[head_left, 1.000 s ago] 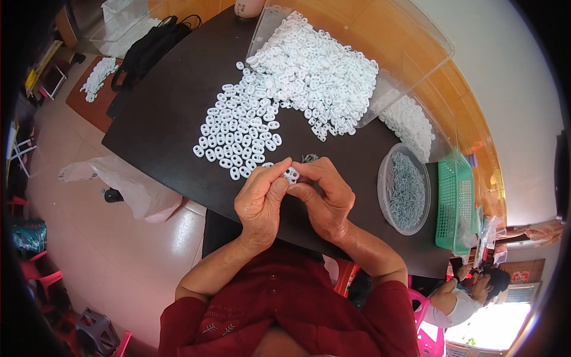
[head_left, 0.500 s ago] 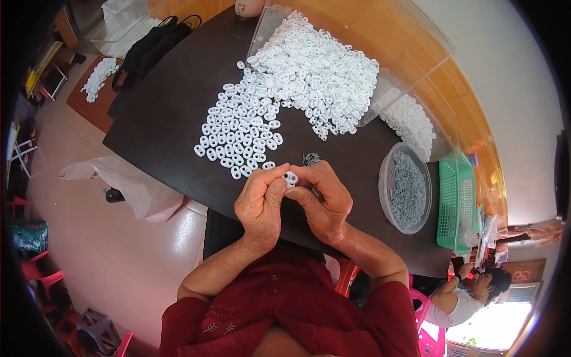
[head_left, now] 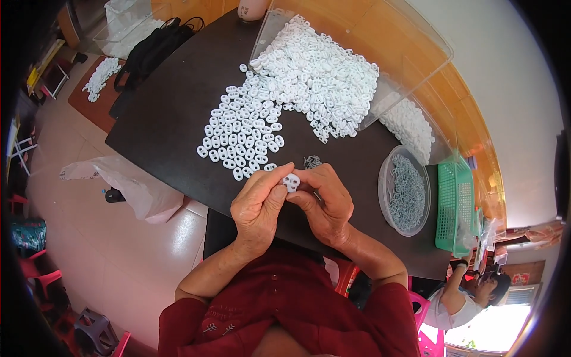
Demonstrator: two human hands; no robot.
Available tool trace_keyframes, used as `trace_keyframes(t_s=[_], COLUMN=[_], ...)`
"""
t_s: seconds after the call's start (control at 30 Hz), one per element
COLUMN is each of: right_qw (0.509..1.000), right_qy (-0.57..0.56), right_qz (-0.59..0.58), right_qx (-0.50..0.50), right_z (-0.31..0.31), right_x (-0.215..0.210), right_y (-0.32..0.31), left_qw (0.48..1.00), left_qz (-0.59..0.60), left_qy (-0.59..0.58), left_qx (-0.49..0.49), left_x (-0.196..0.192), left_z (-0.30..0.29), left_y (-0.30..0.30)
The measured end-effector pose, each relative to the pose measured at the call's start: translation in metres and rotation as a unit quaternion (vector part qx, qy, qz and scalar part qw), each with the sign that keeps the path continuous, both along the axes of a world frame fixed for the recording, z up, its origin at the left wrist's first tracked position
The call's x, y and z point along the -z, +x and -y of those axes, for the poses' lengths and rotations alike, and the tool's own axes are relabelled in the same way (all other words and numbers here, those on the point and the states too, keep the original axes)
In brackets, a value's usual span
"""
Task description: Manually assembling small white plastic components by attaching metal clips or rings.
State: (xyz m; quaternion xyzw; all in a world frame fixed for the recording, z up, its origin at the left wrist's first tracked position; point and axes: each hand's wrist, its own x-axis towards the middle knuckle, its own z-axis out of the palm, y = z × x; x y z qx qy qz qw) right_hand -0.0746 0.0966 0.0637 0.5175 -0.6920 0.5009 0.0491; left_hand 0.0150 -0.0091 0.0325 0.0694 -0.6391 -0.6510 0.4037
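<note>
Between my two hands, above the near edge of the dark table (head_left: 178, 101), is a white oval plastic piece with holes (head_left: 291, 182). My left hand (head_left: 257, 205) pinches it from one side with thumb and finger. From the other side my right hand (head_left: 326, 202) grips it the same way. Whether it is one piece or two pressed together I cannot tell. Beyond my left hand, many similar white two-hole ovals (head_left: 241, 134) lie spread in a single layer. Just past my right hand sits a small heap of grey screw-like metal parts (head_left: 311, 161).
A clear bin (head_left: 410, 83) spills a large pile of white pieces (head_left: 321, 77) at the back. To the right stand a round clear tub (head_left: 386, 202) of grey metal parts and a green basket (head_left: 455, 208). Another person (head_left: 455, 303) sits at far right.
The white piece has turned slightly between my fingers, showing more of its face. My hands remain in nearly the same place. The other person's arm has risen toward the green basket.
</note>
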Motion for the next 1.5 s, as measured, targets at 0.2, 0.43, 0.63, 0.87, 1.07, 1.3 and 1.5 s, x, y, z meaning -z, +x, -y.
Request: trace_keyframes(t_s=[0.2, 0.43, 0.63, 0.87, 1.07, 1.3, 1.5], right_qw=[0.999, 0.943, 0.928, 0.936, 0.934, 0.933, 0.924], right_qy=[0.019, 0.066, 0.075, 0.076, 0.06, 0.073, 0.084], right_qz=[0.041, 0.325, 0.365, 0.344, 0.351, 0.35, 0.373], right_qx=[-0.012, 0.01, 0.024, 0.028, 0.037, 0.034, 0.03], right_z=[-0.005, -0.006, -0.006, -0.005, -0.006, -0.005, -0.004], right_x=[-0.004, -0.011, -0.011, -0.01, -0.005, -0.007, -0.011], right_y=[0.0, 0.004, 0.005, 0.01, 0.01, 0.009, 0.002], left_qw=[0.997, 0.996, 0.996, 0.994, 0.991, 0.99, 0.989], left_qz=[0.024, 0.037, 0.064, 0.083, 0.055, 0.075, 0.061], left_qy=[-0.065, -0.082, -0.03, -0.003, 0.079, 0.067, 0.058], left_qx=[-0.018, 0.016, 0.048, 0.074, 0.088, 0.095, 0.119], left_x=[-0.003, -0.007, -0.006, -0.007, 0.001, 0.0, 0.004], left_z=[0.005, 0.009, 0.011, 0.013, 0.008, 0.011, 0.014], left_y=[0.003, 0.003, 0.005, 0.008, 0.004, 0.007, 0.006])
